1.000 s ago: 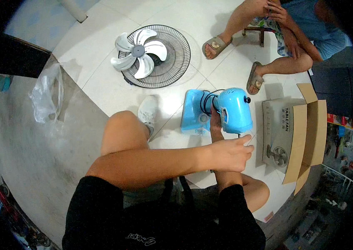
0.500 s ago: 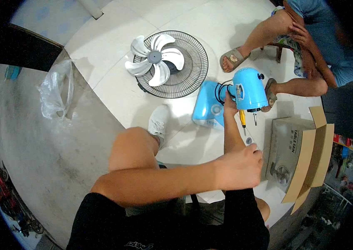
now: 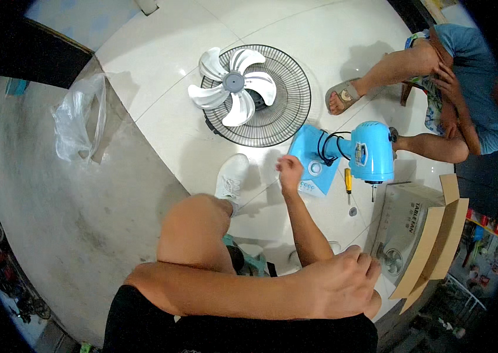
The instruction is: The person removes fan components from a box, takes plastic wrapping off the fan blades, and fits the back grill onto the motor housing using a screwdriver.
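My left hand [image 3: 343, 282] is curled into a fist after its arm crosses over my right one; whatever it may hold is hidden. Further away, my right hand [image 3: 290, 174] hovers beside the blue fan base [image 3: 311, 154], fingers bent in and slightly blurred, contents unclear. From that base a neck leads to the blue motor housing [image 3: 371, 152], whose bare metal shaft [image 3: 373, 193] points toward me. A black cord [image 3: 325, 154] is looped round the neck. On the floor close by lie a yellow-handled screwdriver [image 3: 348, 183] and a small grey round part [image 3: 352, 212].
White fan blades [image 3: 242, 112] lie on a round black wire grille [image 3: 293, 100]. To the right stands an open cardboard box [image 3: 402, 215]. Across from me sits another person [image 3: 472, 76], hands at their knees. A clear plastic bag [image 3: 78, 126] is on the grey floor at left.
My right hand has come off the fan's neck and moved left beside the base. The left hand has shifted slightly down in view, still curled. The whole view has shifted a little.
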`<action>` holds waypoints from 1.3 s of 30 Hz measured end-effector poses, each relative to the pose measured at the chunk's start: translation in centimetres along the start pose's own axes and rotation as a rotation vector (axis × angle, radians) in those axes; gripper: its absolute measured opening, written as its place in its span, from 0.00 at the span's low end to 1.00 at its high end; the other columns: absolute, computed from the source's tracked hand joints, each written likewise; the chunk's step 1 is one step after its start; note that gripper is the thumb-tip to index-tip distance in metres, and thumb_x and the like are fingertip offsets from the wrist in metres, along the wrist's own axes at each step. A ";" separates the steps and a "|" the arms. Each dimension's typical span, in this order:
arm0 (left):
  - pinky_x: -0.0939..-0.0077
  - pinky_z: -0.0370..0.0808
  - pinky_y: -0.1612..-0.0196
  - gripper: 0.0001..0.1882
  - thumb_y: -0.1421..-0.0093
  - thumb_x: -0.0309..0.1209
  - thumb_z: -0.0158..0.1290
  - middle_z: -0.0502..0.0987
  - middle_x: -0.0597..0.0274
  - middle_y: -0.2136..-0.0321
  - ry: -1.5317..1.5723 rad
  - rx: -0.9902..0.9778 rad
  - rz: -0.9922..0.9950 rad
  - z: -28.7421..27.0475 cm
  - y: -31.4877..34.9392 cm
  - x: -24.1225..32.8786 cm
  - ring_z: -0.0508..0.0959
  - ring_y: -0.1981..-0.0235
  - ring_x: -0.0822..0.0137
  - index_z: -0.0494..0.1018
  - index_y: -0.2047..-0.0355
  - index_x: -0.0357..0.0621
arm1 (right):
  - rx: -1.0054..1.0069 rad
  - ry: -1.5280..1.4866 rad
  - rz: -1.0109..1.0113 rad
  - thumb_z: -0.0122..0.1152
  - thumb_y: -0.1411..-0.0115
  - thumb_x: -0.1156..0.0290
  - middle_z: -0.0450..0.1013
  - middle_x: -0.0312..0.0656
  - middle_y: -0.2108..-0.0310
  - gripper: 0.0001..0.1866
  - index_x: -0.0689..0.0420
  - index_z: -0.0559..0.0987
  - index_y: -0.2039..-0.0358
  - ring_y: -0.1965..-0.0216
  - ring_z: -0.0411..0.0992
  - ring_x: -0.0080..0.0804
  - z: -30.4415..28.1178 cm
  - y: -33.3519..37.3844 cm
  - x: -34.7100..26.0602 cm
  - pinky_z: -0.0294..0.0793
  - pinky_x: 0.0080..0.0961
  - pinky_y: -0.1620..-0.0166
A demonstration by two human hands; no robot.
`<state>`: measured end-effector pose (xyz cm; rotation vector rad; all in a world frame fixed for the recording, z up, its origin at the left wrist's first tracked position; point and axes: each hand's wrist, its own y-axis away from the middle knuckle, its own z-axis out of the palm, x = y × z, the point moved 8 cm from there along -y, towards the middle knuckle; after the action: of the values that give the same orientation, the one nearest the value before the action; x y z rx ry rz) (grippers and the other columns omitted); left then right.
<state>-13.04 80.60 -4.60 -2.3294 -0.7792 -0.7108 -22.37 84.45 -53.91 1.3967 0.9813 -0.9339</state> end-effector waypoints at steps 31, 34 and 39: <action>0.68 0.77 0.67 0.11 0.46 0.32 0.55 0.76 0.55 0.71 -0.130 0.170 -0.226 -3.4 1.3 -6.5 0.80 0.68 0.60 0.76 0.69 0.34 | -0.332 -0.416 0.283 0.66 0.41 0.79 0.79 0.45 0.60 0.07 0.63 0.80 0.62 0.58 0.78 0.37 16.5 -5.2 -12.6 0.83 0.35 0.56; 0.64 0.78 0.66 0.11 0.48 0.31 0.56 0.77 0.56 0.71 -0.179 0.174 -0.247 -2.8 1.2 -7.3 0.81 0.68 0.58 0.77 0.68 0.36 | -0.358 -0.406 0.298 0.66 0.40 0.74 0.75 0.38 0.68 0.08 0.61 0.78 0.62 0.64 0.74 0.29 11.5 -1.1 -13.9 0.79 0.35 0.57; 0.58 0.78 0.62 0.07 0.44 0.31 0.57 0.78 0.55 0.69 -0.242 0.184 -0.308 -3.0 1.1 -9.2 0.82 0.66 0.54 0.77 0.69 0.40 | -0.136 -0.612 0.435 0.65 0.39 0.71 0.75 0.40 0.70 0.06 0.60 0.78 0.67 0.61 0.75 0.33 0.9 8.2 -16.2 0.79 0.39 0.50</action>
<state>-19.49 74.67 -8.73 -2.1743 -1.2754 -0.4615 -20.18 82.64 -35.97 1.0476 0.2583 -0.8637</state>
